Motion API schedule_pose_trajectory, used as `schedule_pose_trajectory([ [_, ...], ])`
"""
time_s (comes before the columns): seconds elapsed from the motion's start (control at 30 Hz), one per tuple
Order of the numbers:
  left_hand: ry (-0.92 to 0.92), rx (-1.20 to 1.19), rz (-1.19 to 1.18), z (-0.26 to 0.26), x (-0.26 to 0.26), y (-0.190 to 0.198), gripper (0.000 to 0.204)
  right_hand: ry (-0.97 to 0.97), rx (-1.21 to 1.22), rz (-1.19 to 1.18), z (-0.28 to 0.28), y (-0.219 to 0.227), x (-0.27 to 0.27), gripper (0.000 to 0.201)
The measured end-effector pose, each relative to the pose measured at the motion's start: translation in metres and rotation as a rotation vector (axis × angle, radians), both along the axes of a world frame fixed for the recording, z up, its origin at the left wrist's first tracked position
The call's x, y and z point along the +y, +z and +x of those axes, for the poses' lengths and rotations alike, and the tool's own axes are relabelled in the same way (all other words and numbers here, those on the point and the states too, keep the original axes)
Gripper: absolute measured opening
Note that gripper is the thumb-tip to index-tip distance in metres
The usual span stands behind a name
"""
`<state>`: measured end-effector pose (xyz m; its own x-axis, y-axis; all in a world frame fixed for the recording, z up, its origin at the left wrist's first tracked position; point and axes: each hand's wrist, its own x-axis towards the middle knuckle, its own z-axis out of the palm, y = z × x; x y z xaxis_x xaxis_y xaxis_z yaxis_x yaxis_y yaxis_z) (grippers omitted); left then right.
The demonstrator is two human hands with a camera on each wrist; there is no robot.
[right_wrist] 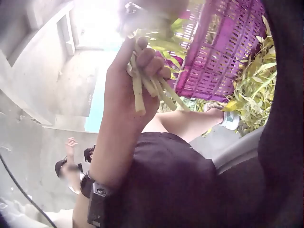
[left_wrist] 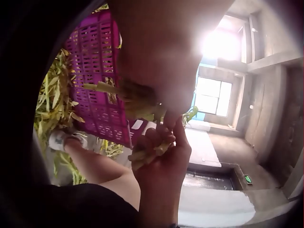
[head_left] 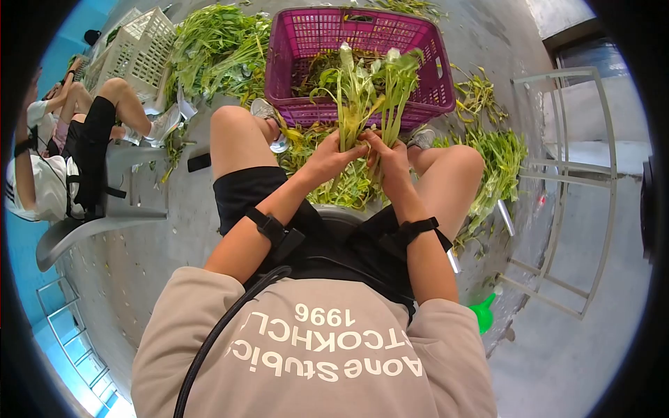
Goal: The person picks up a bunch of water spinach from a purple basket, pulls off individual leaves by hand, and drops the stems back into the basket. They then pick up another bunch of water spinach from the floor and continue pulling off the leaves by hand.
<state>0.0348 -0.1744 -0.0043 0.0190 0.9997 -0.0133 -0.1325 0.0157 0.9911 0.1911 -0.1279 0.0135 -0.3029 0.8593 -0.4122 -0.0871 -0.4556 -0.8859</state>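
The left hand (head_left: 329, 159) grips a bunch of leafy green stems (head_left: 354, 101), its tops pointing toward the crate. Close beside it, the right hand (head_left: 391, 164) holds another upright bunch (head_left: 396, 97). Fingertips of the two hands meet between the bunches. In the right wrist view the left hand (right_wrist: 126, 88) has its fingers curled round several pale stems (right_wrist: 138, 97), cut ends downward. The left wrist view shows the right hand (left_wrist: 164, 164) curled round stem ends (left_wrist: 149, 154); the nearer hand there is blurred.
A purple crate (head_left: 359, 113) with greens inside stands ahead. Leafy piles lie at its left (head_left: 219, 45), at the right (head_left: 498, 157) and between the legs (head_left: 341, 188). A seated person (head_left: 49, 171), a pale crate (head_left: 139, 52), a metal frame (head_left: 606, 174) and a green object (head_left: 482, 312) are around.
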Motion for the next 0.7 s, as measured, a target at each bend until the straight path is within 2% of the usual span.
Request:
schedule_pose_trajectory([
  [0.1, -0.085, -0.096, -0.074, 0.0, 0.0, -0.002, 0.041, -0.016, -0.039, 0.023, -0.002, 0.006, -0.002, 0.026],
  [0.17, -0.164, -0.103, 0.019, 0.001, 0.002, -0.002, 0.045, -0.019, -0.06, 0.034, -0.001, 0.009, -0.002, 0.025],
  [0.37, -0.175, -0.103, -0.026, 0.002, -0.002, 0.003, 0.045, -0.014, 0.015, 0.074, -0.001, -0.002, -0.001, 0.027],
  [0.53, -0.173, -0.151, -0.002, 0.0, 0.001, 0.0, 0.044, -0.012, 0.075, 0.003, 0.0, 0.0, 0.0, 0.025],
  [0.7, -0.192, -0.166, -0.028, 0.002, 0.0, -0.002, 0.044, -0.023, 0.015, -0.01, 0.0, 0.002, -0.001, 0.024],
])
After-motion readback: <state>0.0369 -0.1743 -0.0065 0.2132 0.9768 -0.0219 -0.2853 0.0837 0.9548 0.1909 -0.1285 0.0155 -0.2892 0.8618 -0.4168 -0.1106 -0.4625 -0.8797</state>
